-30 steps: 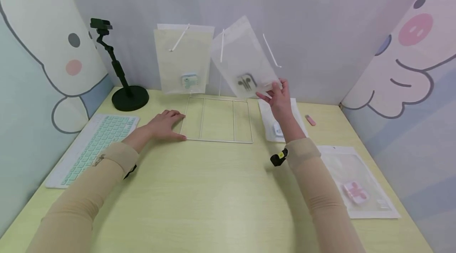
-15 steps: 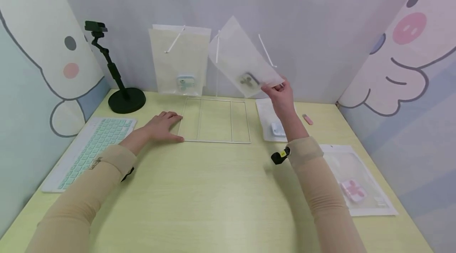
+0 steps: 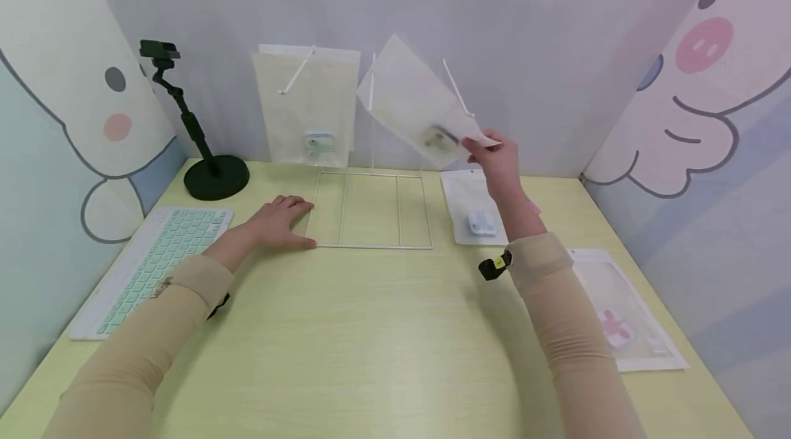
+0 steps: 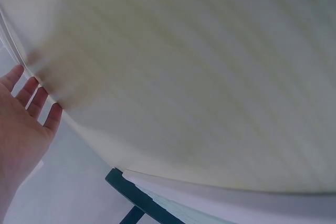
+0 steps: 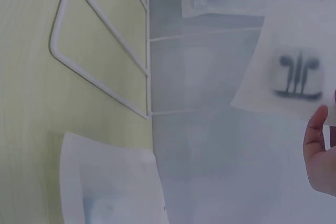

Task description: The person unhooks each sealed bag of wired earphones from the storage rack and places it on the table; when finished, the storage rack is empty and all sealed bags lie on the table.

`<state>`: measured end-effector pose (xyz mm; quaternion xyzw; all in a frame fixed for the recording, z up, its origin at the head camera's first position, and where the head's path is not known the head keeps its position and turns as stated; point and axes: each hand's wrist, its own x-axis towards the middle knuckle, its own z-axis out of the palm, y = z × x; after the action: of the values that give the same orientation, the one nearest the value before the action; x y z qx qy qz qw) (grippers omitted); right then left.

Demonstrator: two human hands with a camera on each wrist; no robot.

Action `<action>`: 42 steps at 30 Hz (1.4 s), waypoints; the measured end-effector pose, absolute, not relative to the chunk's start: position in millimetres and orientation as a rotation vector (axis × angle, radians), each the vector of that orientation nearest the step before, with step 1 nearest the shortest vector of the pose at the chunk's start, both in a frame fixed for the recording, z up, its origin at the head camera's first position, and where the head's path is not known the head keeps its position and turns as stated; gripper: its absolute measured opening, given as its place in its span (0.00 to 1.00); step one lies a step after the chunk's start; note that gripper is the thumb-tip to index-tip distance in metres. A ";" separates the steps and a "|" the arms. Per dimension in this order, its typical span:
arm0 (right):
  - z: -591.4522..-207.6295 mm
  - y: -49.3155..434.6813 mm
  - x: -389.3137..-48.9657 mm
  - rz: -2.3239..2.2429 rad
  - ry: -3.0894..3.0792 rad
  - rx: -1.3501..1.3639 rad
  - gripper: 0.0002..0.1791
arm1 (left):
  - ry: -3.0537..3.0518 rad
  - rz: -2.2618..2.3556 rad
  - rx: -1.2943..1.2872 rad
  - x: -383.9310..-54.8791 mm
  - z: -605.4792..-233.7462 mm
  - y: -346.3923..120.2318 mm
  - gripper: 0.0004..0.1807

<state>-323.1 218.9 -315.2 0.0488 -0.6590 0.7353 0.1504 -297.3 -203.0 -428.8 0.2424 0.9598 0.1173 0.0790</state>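
The pale wall [image 3: 525, 6] fills the top of the frame above the light wooden table [image 3: 346, 356]. Upper centre to middle stands a white wire rack [image 3: 373, 246]; a keyboard [image 3: 167, 253] lies left, its lower end partly under the left sleeve [image 3: 132, 329], and a black stand [image 3: 215, 178] rises upper left.

A hanging bag [image 3: 307, 106] is on the rack's left hook. The lifted bag [image 3: 410, 102] tilts at upper centre behind the middle hook; whether it hangs there I cannot tell. The right forearm crosses a flat bag [image 3: 460, 195], and the right sleeve [image 3: 544, 308] covers the left side of another bag [image 3: 630, 301], lower right.

The hands are well apart: the right hand [image 3: 497, 161] pinches the lifted bag's lower corner; the left hand [image 3: 279, 222] rests, fingers spread, against the rack's left side.

The right wrist view shows dark earphones [image 5: 299, 74] through the lifted bag, only a blurred patch from the head, and two bags overlapping at top.
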 end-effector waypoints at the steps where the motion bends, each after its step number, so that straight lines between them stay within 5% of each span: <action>1: -312.9 219.5 -322.4 2.124 -1.902 0.157 0.06 | 2.873 0.352 0.726 -297.1 -428.8 -203.3 0.52; 14: -298.9 224.4 -318.5 2.218 -1.893 0.524 0.05 | 2.884 0.356 0.736 -296.1 -431.8 -205.3 0.53; 31: -292.8 222.4 -302.1 1.864 -1.961 0.563 0.06 | 2.875 0.388 0.743 -297.6 -430.1 -202.9 0.51; 42: -275.3 224.4 -281.8 1.623 -2.037 0.621 0.15 | 2.869 0.381 0.733 -296.4 -428.5 -204.2 0.51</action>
<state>-281.8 224.4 -275.3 0.2258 -0.7404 0.5900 0.2298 -296.4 -204.2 -428.5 0.2448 0.9580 0.1273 0.0780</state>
